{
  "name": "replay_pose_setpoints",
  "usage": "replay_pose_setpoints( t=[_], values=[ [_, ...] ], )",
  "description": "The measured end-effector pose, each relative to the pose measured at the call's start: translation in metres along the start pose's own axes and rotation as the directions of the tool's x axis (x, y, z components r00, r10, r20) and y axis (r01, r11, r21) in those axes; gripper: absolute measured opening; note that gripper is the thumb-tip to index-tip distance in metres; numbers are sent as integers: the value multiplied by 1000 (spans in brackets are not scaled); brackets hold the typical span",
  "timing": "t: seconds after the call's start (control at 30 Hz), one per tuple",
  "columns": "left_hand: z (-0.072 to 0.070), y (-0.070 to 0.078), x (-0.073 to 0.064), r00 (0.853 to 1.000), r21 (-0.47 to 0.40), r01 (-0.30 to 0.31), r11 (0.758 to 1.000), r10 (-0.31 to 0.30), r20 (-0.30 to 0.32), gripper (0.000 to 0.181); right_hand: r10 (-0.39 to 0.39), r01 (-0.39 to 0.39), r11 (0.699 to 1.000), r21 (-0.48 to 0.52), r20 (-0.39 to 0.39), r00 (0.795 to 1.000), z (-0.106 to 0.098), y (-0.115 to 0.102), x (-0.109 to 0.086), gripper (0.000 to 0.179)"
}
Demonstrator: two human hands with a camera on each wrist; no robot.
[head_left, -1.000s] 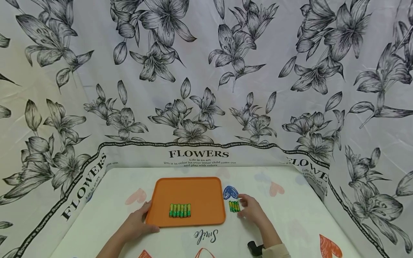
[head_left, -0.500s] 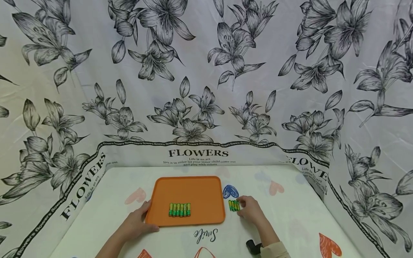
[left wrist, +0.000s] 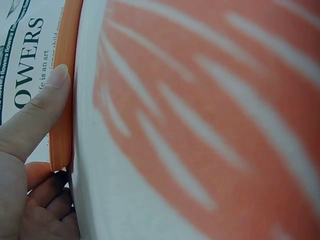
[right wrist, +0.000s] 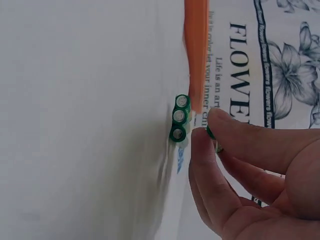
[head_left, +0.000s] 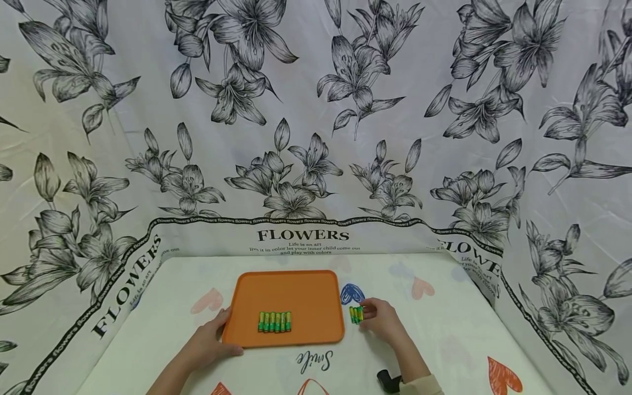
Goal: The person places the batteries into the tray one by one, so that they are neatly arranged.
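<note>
An orange tray (head_left: 306, 291) lies on the table, bearing a row of several green and yellow batteries (head_left: 275, 322). At its near left corner my left hand (head_left: 204, 341) grips the rim; in the left wrist view the thumb lies along the tray's orange edge (left wrist: 62, 115) and the fingers curl beside it. My right hand (head_left: 386, 322) is to the right of the tray, pinching a battery (right wrist: 210, 133) between thumb and fingertips, which mostly hide it. Beside those fingertips, 3 batteries (right wrist: 179, 116) stand out side by side on the table in the right wrist view.
The white tablecloth (head_left: 276, 373) carries printed hearts and the word Smile. A black object (head_left: 388, 381) lies by the right wrist, in front of the sleeve (head_left: 422, 385). Flower-printed cloth (head_left: 306, 164) closes in the table at the back and both sides.
My right hand has moved slightly left and closed its fingertips on the battery at the right end of the row beside the tray. The left hand and the tray have stayed put.
</note>
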State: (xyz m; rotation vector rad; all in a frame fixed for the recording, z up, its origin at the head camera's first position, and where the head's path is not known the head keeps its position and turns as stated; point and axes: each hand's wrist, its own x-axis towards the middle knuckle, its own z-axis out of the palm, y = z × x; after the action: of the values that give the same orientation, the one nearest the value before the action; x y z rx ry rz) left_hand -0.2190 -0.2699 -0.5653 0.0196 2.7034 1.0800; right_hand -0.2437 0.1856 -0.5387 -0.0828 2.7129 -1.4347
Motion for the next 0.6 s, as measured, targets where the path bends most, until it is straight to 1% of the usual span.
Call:
replay_pose_setpoints(
  t=[0.17, 0.23, 0.4, 0.6],
  values=[
    [-1, 1, -1, 1000, 2, 1, 1000, -1, 4, 133, -30, 29, 999, 46, 23, 999, 7, -11, -1, 51],
    [-1, 1, -1, 1000, 2, 0, 1000, 0, 2, 133, -35, 34, 998, 48, 36, 999, 13, -17, -1, 50],
    [-1, 0, -1, 1000, -1, -1, 1000, 1, 0, 132, -48, 44, 998, 55, 74, 996, 30, -31, 1, 50],
    [-2, 2, -2, 1000, -4, -18, 1000, 18, 2, 132, -53, 43, 994, 99, 99, 994, 52, -45, 3, 49]
  ],
)
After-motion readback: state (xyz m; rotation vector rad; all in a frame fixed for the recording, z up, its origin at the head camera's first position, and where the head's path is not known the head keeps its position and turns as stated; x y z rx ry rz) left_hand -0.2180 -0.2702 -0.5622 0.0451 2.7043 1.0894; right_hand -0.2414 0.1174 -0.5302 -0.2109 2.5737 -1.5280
